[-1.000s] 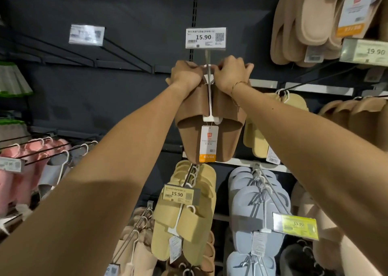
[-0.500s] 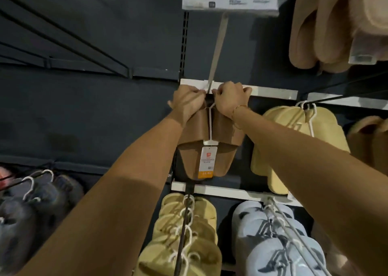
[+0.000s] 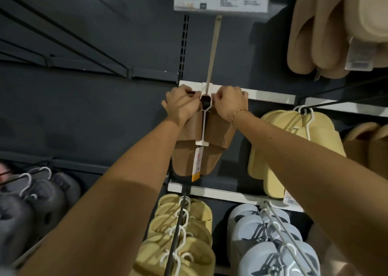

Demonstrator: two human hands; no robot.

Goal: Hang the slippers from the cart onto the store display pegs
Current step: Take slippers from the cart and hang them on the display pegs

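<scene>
Against dark panelling, brown slippers (image 3: 206,137) hang paired on white hanger (image 3: 203,126).

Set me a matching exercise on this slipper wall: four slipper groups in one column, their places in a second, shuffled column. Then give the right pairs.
Column 1
1. brown slippers
2. blue slippers
3. grey slippers
4. tan slippers

Column 2
A. top right corner
B. low at the left edge
C. centre, gripped by both hands
D. bottom, right of the lower yellow row

Pairs: 1-C, 2-D, 3-B, 4-A
</scene>
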